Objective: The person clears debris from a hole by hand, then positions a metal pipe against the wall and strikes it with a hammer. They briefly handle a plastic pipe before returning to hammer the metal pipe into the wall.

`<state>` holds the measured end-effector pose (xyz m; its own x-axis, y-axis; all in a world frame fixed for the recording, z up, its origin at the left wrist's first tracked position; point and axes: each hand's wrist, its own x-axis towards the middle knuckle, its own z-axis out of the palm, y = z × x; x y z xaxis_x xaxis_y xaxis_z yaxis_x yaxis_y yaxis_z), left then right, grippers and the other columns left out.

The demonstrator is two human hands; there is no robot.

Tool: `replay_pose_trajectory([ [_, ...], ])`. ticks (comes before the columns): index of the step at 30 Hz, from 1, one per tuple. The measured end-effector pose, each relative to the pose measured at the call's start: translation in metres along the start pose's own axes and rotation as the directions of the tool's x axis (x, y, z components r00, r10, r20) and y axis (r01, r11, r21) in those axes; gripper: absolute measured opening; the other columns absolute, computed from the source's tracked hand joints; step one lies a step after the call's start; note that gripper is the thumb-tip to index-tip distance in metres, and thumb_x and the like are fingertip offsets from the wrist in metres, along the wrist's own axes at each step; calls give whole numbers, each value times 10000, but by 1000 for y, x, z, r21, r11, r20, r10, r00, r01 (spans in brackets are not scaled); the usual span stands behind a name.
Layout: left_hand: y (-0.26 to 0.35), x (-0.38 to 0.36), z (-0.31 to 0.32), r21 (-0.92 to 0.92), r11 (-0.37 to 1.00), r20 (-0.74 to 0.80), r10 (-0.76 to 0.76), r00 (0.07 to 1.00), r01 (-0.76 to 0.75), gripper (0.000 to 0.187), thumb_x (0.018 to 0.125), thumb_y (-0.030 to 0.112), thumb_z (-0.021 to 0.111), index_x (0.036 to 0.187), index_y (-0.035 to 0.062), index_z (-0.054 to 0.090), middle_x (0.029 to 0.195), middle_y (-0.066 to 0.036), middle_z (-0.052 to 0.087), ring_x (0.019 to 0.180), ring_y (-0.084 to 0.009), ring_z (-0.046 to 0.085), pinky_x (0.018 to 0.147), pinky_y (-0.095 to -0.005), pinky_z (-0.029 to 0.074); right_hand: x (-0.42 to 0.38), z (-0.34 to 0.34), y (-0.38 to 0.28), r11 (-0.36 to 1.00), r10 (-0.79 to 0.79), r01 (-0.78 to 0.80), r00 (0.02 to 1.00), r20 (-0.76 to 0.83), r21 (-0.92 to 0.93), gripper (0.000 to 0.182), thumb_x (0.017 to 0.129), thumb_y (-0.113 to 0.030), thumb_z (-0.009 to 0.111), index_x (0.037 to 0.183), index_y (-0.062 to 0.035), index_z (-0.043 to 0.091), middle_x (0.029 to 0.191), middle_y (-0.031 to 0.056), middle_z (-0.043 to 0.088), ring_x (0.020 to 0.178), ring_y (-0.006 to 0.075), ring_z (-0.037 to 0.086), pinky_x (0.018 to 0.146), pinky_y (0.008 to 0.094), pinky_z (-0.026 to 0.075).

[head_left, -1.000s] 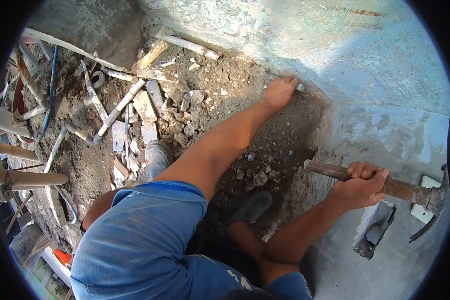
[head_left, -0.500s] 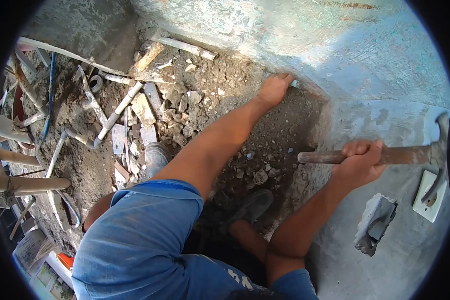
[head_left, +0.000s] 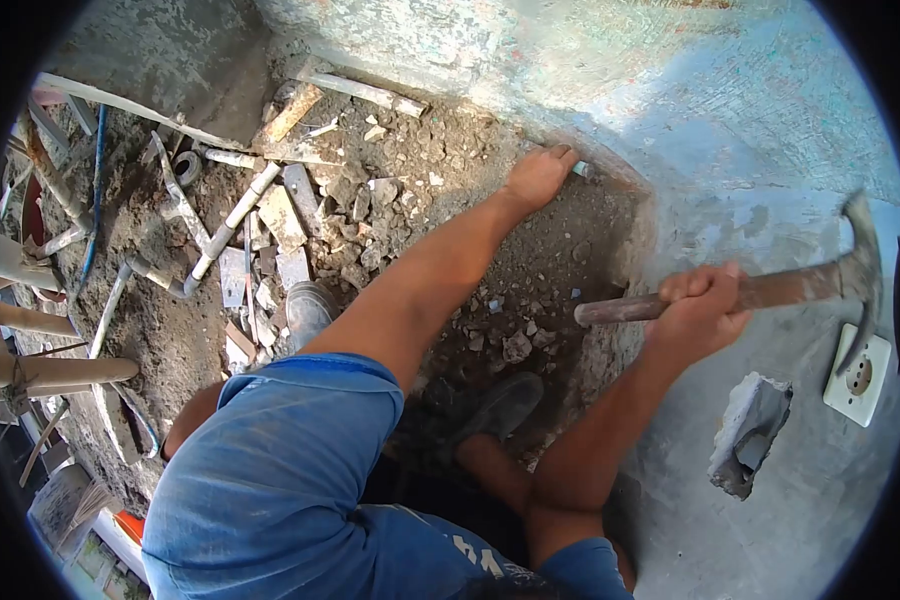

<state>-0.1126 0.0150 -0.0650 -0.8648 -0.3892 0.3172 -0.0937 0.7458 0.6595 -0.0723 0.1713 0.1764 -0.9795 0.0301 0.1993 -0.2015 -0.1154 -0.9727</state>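
My left hand [head_left: 542,176] is closed at the foot of the painted wall [head_left: 530,70], where it meets the dirt floor. A short object with a pale teal end [head_left: 583,170] sticks out past its fingers; the rest is hidden in the fist and I cannot tell its kind. Wrapped round the middle of a wooden handle, my right hand [head_left: 698,308] holds a claw hammer [head_left: 795,286] up in front of the grey right wall [head_left: 670,470]. Its curved metal head points right, near a white wall socket [head_left: 857,375]; the handle's butt points left over the dirt.
Broken tiles [head_left: 283,218], stones and plastic pipes [head_left: 232,228] litter the dirt left of my arm. A rough hole [head_left: 752,435] is cut into the right wall. Bamboo poles [head_left: 60,372] lie at the far left. My shoes [head_left: 505,405] stand among the rubble.
The hammer has tilted, its head rising slightly and moving left, with my right hand shifted a little left. My left hand stays at the wall's foot, shifted slightly left in view.
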Motion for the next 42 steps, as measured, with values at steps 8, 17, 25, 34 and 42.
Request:
replay_pose_trajectory([
  [8, 7, -3, -10, -28, 1000, -13, -12, 1000, 11, 289, 857, 64, 475, 1136, 82, 545, 1104, -158, 608, 1012, -344, 595, 874, -432, 474, -72, -12, 128, 899, 293, -307, 952, -89, -313, 226, 886, -192, 517, 830, 28, 517, 578, 48, 487, 447, 159, 488, 454, 287, 425],
  [17, -3, 1, -11, -44, 999, -28, 10, 1000, -11, 262, 866, 64, 455, 1111, 80, 546, 1070, -163, 616, 995, -352, 594, 873, -443, 466, 7, 12, -36, 973, -229, 230, 969, -93, 3, 236, 873, -127, 484, 683, -83, 351, 532, -4, 312, 407, 107, 279, 396, 275, 275],
  [25, 5, 0, -12, -62, 998, 13, -30, 999, 31, 293, 854, 67, 483, 1137, 95, 551, 1105, -147, 616, 972, -362, 603, 845, -449, 487, -81, -40, 169, 670, 468, -296, 880, 78, -681, 260, 885, -196, 540, 931, 59, 558, 669, 70, 549, 589, 174, 555, 598, 333, 464],
  [34, 0, 0, -9, -12, 999, 54, -30, 998, 31, 315, 850, 60, 505, 1158, 100, 554, 1109, -139, 606, 984, -348, 604, 853, -440, 486, 20, -5, -49, 951, -308, 310, 945, -112, 3, 198, 829, -117, 509, 700, -70, 367, 537, 3, 343, 422, 112, 309, 394, 275, 296],
  [42, 2, 6, -11, 42, 998, 147, -50, 988, 44, 364, 852, 45, 487, 1203, 116, 551, 1191, -132, 588, 1046, -335, 588, 906, -440, 473, -72, -45, 197, 710, 387, -217, 915, 114, -670, 287, 898, -248, 555, 870, 37, 528, 639, 87, 550, 510, 163, 555, 480, 306, 442],
])
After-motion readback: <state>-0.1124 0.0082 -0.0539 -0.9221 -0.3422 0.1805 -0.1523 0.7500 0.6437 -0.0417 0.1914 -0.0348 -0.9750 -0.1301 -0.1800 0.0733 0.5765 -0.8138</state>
